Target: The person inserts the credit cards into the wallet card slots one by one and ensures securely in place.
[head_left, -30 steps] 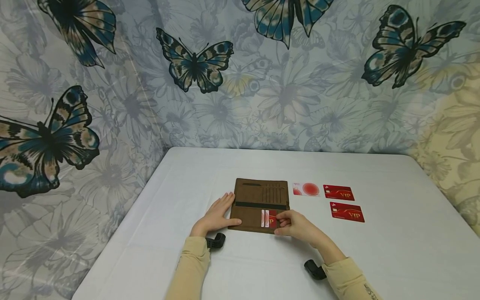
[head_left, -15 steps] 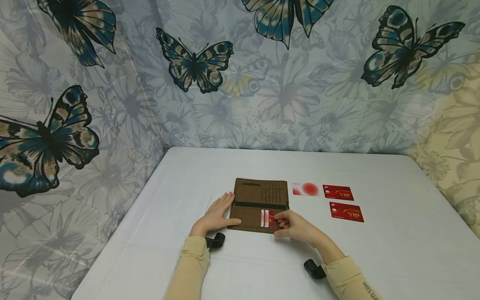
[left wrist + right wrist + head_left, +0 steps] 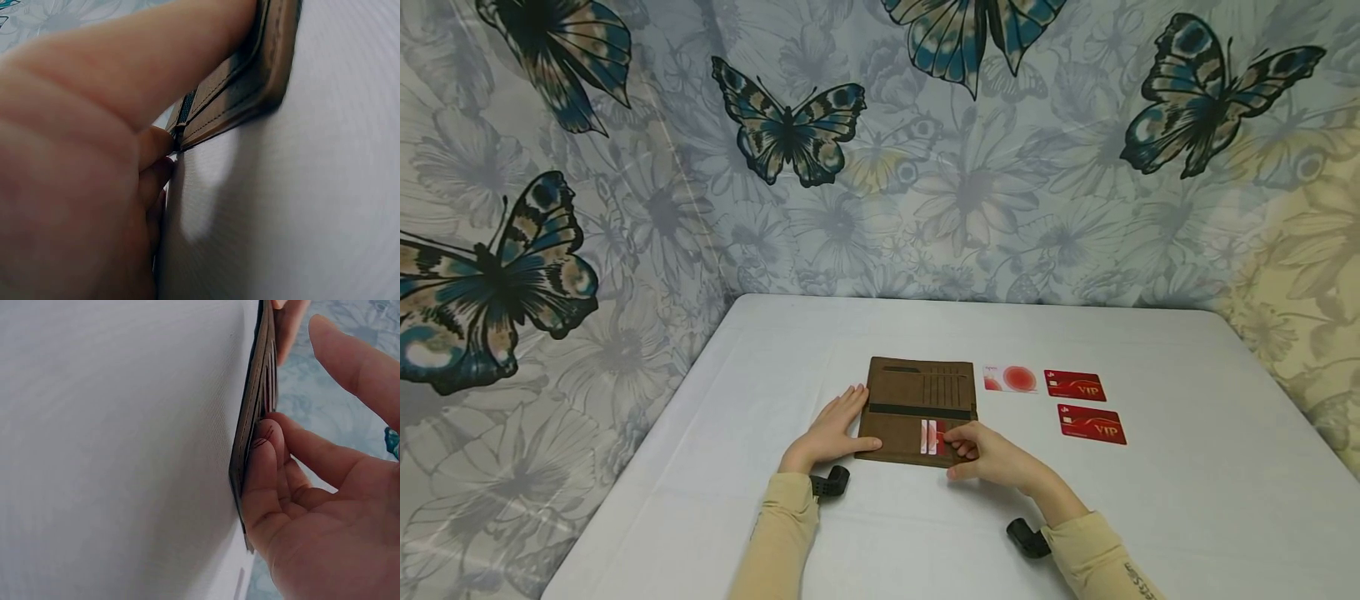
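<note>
Against blue-grey butterfly-print wallpaper (image 3: 985,250), on smooth white tabletop (image 3: 1195,500): opened brown leather-look wallet (image 3: 917,387), glossy red card (image 3: 940,447) in its near pocket. Left hand (image 3: 827,435) straight-fingered along wallet's left edge; right hand (image 3: 992,454) with thumb apart, bent fingers touching card.

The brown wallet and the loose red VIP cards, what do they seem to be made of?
The brown wallet: probably leather or a leather look-alike, fairly matte, with stitched seams showing in the left wrist view; I can't tell which.

The loose red VIP cards: likely smooth printed plastic, as they look thin, flat and crisp-edged, though coated paper card is possible.
</note>
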A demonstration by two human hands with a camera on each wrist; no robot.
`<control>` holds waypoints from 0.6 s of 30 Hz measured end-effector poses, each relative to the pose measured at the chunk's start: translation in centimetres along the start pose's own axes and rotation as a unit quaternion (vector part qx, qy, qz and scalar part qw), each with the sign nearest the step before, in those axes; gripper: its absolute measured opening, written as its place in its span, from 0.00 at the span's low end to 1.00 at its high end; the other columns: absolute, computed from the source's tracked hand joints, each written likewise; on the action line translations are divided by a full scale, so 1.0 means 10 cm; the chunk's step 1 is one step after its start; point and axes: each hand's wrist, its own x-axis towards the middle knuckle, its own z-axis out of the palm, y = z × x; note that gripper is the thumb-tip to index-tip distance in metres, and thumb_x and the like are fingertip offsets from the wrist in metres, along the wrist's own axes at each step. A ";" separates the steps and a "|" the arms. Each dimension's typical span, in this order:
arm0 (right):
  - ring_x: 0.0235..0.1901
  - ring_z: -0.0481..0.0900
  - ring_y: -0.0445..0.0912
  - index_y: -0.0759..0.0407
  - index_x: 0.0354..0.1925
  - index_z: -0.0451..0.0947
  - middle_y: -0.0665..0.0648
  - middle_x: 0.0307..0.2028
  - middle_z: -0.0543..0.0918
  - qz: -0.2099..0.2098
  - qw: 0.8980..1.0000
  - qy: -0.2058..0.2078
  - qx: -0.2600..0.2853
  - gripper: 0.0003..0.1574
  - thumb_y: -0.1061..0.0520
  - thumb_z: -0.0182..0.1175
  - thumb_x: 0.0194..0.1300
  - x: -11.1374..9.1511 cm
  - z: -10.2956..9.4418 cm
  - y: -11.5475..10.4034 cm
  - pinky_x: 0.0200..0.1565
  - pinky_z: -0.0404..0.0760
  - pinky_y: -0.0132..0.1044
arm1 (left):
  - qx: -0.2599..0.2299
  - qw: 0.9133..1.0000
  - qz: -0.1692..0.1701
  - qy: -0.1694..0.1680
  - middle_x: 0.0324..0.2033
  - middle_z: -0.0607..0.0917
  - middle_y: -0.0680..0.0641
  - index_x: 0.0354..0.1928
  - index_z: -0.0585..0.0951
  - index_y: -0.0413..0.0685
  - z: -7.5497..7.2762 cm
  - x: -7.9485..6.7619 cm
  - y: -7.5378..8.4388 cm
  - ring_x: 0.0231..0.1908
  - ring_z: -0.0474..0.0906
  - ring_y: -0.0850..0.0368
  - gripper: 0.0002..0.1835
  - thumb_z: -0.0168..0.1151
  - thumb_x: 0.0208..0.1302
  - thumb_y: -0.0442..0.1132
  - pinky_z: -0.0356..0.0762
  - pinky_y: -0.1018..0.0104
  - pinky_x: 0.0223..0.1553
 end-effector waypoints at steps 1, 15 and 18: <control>0.39 0.66 0.51 0.76 0.52 0.70 0.58 0.39 0.71 0.001 1.000 0.000 0.001 0.35 0.60 0.71 0.50 -0.01 0.00 0.00 0.40 0.70 0.35 | 0.001 1.000 0.000 -0.001 0.71 0.46 0.42 0.71 0.48 0.40 0.00 0.00 0.00 0.69 0.37 0.51 0.50 0.60 0.58 0.60 0.34 0.54 0.67; 0.40 0.68 0.50 0.74 0.52 0.72 0.57 0.39 0.72 0.021 1.000 0.019 -0.005 0.33 0.57 0.70 0.52 -0.02 0.00 0.00 0.40 0.72 0.33 | -0.004 1.000 -0.001 -0.003 0.71 0.46 0.43 0.72 0.47 0.40 0.01 0.02 -0.03 0.69 0.36 0.51 0.51 0.59 0.57 0.61 0.33 0.55 0.67; 0.40 0.69 0.49 0.73 0.53 0.72 0.57 0.40 0.72 0.022 1.000 0.016 -0.006 0.34 0.55 0.70 0.53 -0.02 0.00 0.01 0.40 0.73 0.34 | -0.001 1.000 -0.004 -0.005 0.71 0.45 0.43 0.72 0.47 0.41 0.01 0.01 -0.02 0.69 0.36 0.52 0.51 0.59 0.57 0.61 0.33 0.56 0.67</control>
